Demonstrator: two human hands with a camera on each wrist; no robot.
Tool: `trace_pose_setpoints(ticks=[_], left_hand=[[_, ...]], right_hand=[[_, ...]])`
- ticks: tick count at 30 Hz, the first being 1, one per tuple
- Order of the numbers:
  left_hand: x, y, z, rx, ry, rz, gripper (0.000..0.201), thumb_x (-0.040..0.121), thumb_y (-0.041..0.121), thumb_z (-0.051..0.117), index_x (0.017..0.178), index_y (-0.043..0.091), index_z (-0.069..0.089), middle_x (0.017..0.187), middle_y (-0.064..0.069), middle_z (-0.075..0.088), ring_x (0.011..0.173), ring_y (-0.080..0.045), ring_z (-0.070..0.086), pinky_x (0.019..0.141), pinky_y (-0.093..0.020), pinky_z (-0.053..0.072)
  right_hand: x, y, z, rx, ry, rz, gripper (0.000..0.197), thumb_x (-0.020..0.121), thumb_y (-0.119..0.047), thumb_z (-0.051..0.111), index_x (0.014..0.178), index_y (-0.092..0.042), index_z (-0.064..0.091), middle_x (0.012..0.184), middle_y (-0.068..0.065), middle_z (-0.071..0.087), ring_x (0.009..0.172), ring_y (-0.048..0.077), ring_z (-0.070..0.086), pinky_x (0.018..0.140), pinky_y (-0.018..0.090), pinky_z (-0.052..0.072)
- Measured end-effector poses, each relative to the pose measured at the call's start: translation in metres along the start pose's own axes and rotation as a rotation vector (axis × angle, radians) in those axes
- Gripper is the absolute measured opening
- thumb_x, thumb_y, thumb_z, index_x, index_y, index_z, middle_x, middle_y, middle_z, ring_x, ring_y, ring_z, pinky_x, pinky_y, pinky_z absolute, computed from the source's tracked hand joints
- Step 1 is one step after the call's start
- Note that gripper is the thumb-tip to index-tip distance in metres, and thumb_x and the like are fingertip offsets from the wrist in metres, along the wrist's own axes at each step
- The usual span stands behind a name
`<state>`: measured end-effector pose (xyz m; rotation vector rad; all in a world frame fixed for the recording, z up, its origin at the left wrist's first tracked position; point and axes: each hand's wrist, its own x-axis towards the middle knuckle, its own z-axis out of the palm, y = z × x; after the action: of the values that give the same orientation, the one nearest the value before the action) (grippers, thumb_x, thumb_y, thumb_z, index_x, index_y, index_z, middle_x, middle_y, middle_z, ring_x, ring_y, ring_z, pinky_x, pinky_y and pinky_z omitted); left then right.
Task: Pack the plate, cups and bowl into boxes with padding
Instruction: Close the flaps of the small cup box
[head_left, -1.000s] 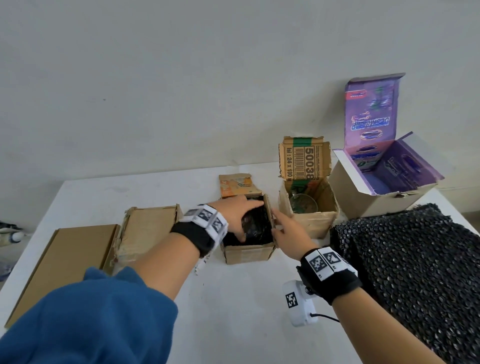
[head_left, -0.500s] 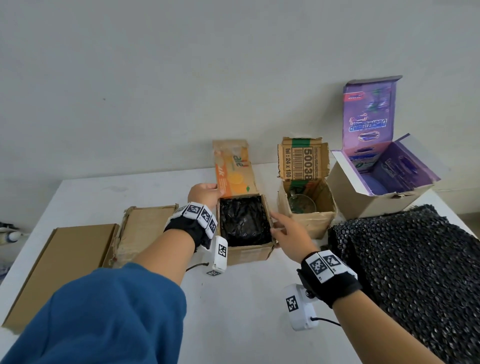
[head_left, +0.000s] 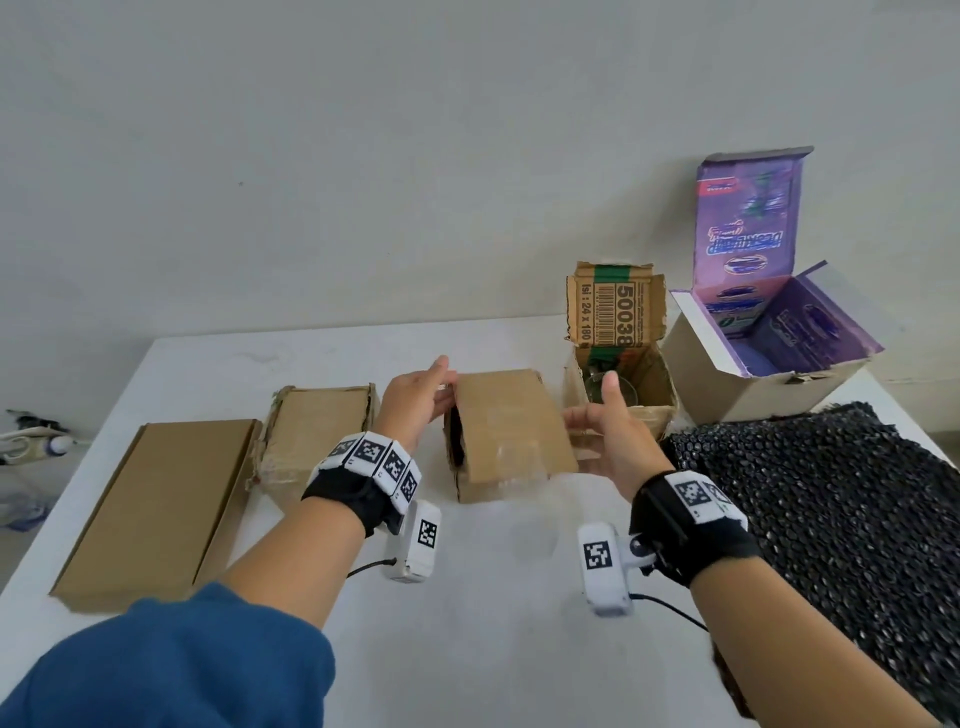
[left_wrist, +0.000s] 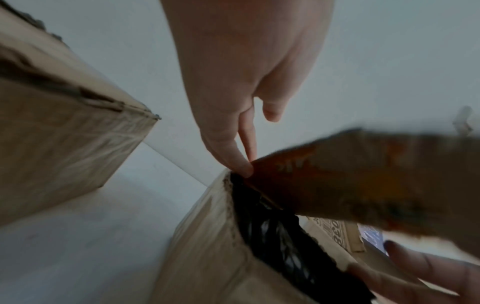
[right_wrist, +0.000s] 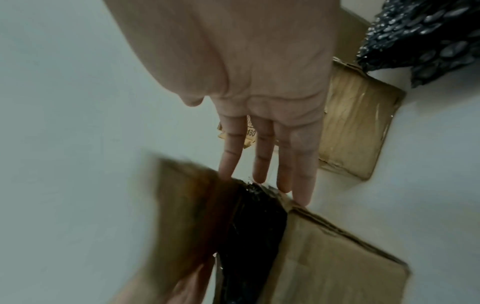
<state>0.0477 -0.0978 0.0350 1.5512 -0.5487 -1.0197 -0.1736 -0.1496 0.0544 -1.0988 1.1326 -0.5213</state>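
The middle cardboard box (head_left: 498, 483) has its lid (head_left: 511, 421) tilted down over it, not fully flat. Black bubble padding (head_left: 456, 439) shows in the gap at the left, and in the wrist views (left_wrist: 280, 226) (right_wrist: 254, 216). My left hand (head_left: 423, 387) touches the lid's far left edge with straight fingers (left_wrist: 241, 164). At the box's right side my right hand (head_left: 605, 428) lies with straight fingers (right_wrist: 303, 185) and the thumb up. To the right, an open brown box (head_left: 662, 384) holds a clear glass cup (head_left: 621, 387).
An open purple-lined box (head_left: 769, 358) stands at the back right. A big sheet of black bubble wrap (head_left: 831, 493) covers the table's right side. Left of my hands sit a shut brown box (head_left: 317, 426) and a flat cardboard box (head_left: 156, 499). White table (head_left: 493, 613) lies in front.
The middle box's lid swung from upright down over the padding. My left hand moved from behind the lid to its left edge, and my right hand rose to the right edge.
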Motion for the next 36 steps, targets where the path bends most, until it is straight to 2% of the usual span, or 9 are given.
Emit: trace_pose_setpoints(ticks=[4, 8, 13, 16, 21, 25, 29, 31, 36], left_hand=[[-0.016, -0.017, -0.005, 0.330, 0.022, 0.079, 0.025, 0.079, 0.037, 0.072, 0.101, 0.026, 0.070, 0.111, 0.006, 0.067, 0.103, -0.010, 0.062, 0.097, -0.031, 0.047], [-0.037, -0.031, 0.002, 0.588, 0.114, 0.197, 0.041, 0.080, 0.031, 0.073, 0.117, 0.020, 0.058, 0.114, 0.004, 0.054, 0.098, -0.009, 0.054, 0.080, -0.020, 0.040], [-0.049, -0.055, 0.005, 0.525, 0.108, 0.087, 0.046, 0.087, 0.032, 0.065, 0.121, 0.014, 0.040, 0.112, -0.002, 0.054, 0.094, -0.015, 0.054, 0.076, -0.026, 0.046], [-0.056, -0.061, 0.006, 0.528, 0.122, 0.184, 0.038, 0.091, 0.028, 0.060, 0.119, 0.016, 0.038, 0.104, 0.000, 0.055, 0.090, -0.015, 0.057, 0.066, -0.019, 0.042], [-0.060, -0.052, 0.001, 0.646, 0.112, 0.322, 0.017, 0.093, 0.033, 0.054, 0.108, 0.025, 0.052, 0.087, 0.013, 0.058, 0.078, -0.012, 0.060, 0.068, -0.030, 0.049], [-0.049, -0.032, -0.001, 0.647, 0.084, 0.320, 0.019, 0.095, 0.036, 0.050, 0.109, 0.026, 0.059, 0.085, 0.017, 0.056, 0.073, -0.002, 0.055, 0.060, -0.020, 0.045], [-0.023, -0.016, -0.003, 0.614, 0.078, 0.291, 0.027, 0.096, 0.038, 0.047, 0.115, 0.024, 0.061, 0.109, 0.004, 0.064, 0.091, -0.011, 0.058, 0.074, -0.024, 0.044], [-0.011, -0.012, -0.002, 0.618, 0.105, 0.292, 0.028, 0.096, 0.039, 0.047, 0.115, 0.022, 0.060, 0.110, 0.002, 0.065, 0.098, -0.015, 0.058, 0.080, -0.025, 0.042], [0.002, -0.004, 0.002, 0.604, 0.154, 0.226, 0.038, 0.096, 0.045, 0.044, 0.119, 0.015, 0.040, 0.083, 0.003, 0.054, 0.070, -0.014, 0.053, 0.057, -0.024, 0.038]], right_hand=[[-0.004, 0.003, 0.006, -0.157, -0.050, -0.020, 0.046, 0.096, -0.048, 0.038, 0.096, -0.010, 0.063, 0.101, 0.006, 0.068, 0.096, 0.018, 0.063, 0.080, 0.032, 0.053], [0.002, 0.029, 0.012, -0.331, 0.018, -0.050, 0.017, 0.090, -0.027, 0.061, 0.082, -0.012, 0.059, 0.095, 0.006, 0.065, 0.099, 0.024, 0.062, 0.088, 0.042, 0.055], [0.001, 0.049, 0.025, -0.504, 0.203, -0.149, 0.018, 0.087, -0.028, 0.065, 0.087, -0.014, 0.054, 0.094, 0.000, 0.057, 0.092, 0.019, 0.055, 0.080, 0.031, 0.047], [-0.005, 0.055, 0.031, -0.508, 0.261, -0.209, 0.020, 0.086, -0.028, 0.067, 0.089, -0.012, 0.055, 0.095, 0.002, 0.058, 0.089, 0.016, 0.053, 0.074, 0.025, 0.039], [-0.007, 0.050, 0.028, -0.342, 0.316, -0.265, 0.027, 0.080, -0.024, 0.073, 0.088, -0.013, 0.050, 0.091, 0.000, 0.060, 0.079, 0.012, 0.055, 0.064, 0.019, 0.041], [0.005, 0.027, 0.031, -0.353, 0.278, -0.292, 0.028, 0.081, -0.026, 0.072, 0.092, -0.012, 0.051, 0.088, -0.004, 0.057, 0.073, 0.004, 0.051, 0.058, 0.014, 0.037], [0.024, 0.013, 0.041, -0.358, 0.302, -0.311, 0.031, 0.081, -0.031, 0.071, 0.095, -0.013, 0.050, 0.092, 0.001, 0.058, 0.082, 0.016, 0.055, 0.064, 0.020, 0.042], [0.035, 0.007, 0.045, -0.382, 0.280, -0.335, 0.035, 0.084, -0.032, 0.068, 0.110, -0.016, 0.050, 0.096, 0.003, 0.060, 0.086, 0.019, 0.059, 0.073, 0.027, 0.047], [0.066, 0.007, 0.044, -0.639, 0.178, -0.398, 0.038, 0.094, -0.044, 0.045, 0.129, -0.028, 0.049, 0.113, 0.010, 0.058, 0.100, 0.023, 0.055, 0.092, 0.045, 0.048]])
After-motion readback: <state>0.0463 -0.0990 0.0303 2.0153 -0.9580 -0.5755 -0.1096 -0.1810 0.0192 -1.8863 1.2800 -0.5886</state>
